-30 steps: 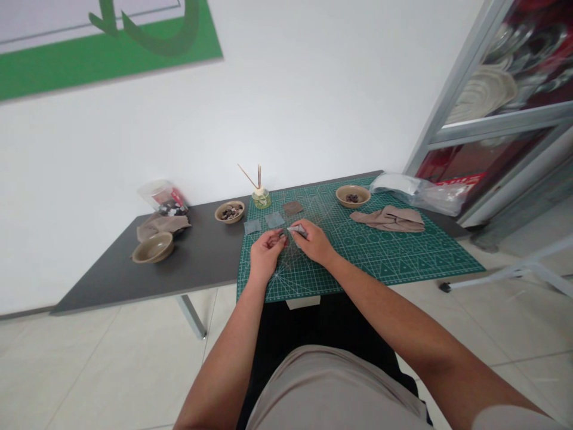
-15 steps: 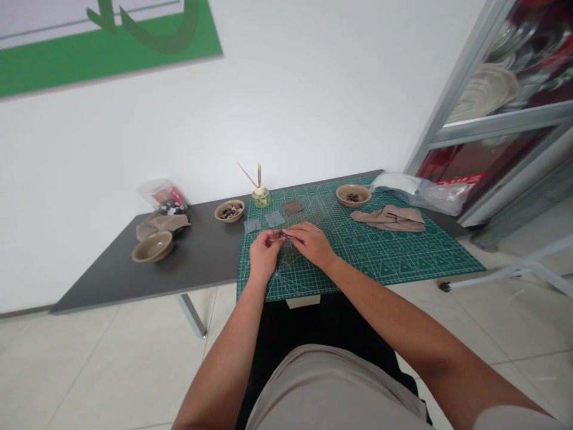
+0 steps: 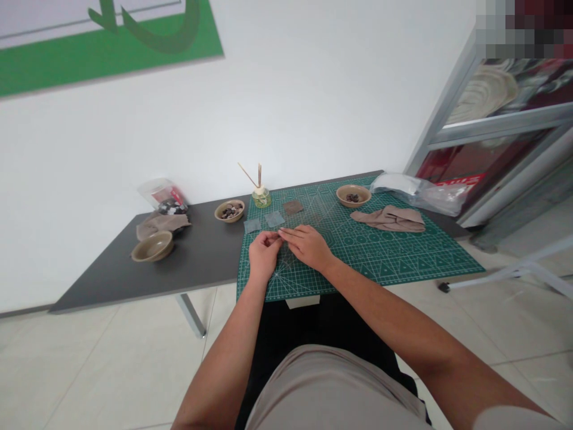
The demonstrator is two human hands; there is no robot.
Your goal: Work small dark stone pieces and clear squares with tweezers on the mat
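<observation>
Over the green cutting mat [image 3: 380, 257], my left hand [image 3: 264, 251] and my right hand [image 3: 308, 245] meet at the fingertips. The left fingers are curled in a pinch, and the right fingers lie pressed together against them. Whatever is between them is hidden. Just beyond the hands lie two small grey-blue squares [image 3: 274, 219] and a brown square [image 3: 293, 207], flat on the mat. A tan bowl of mixed dark and pale pebble-like pieces [image 3: 230, 211] stands to the left, and another tan bowl [image 3: 353, 196] with a few dark pieces sits at the back right.
A reed diffuser [image 3: 261, 196] with thin sticks stands behind the squares. On the right lie a crumpled brown cloth [image 3: 389, 218] and a clear plastic bag [image 3: 421, 190]. Far left are a tan bowl [image 3: 153, 247], a cloth [image 3: 161, 226] and a plastic tub [image 3: 163, 194].
My right fingertips have shifted slightly left over the left ones. The small dark thing that showed between the fingers is now covered.
</observation>
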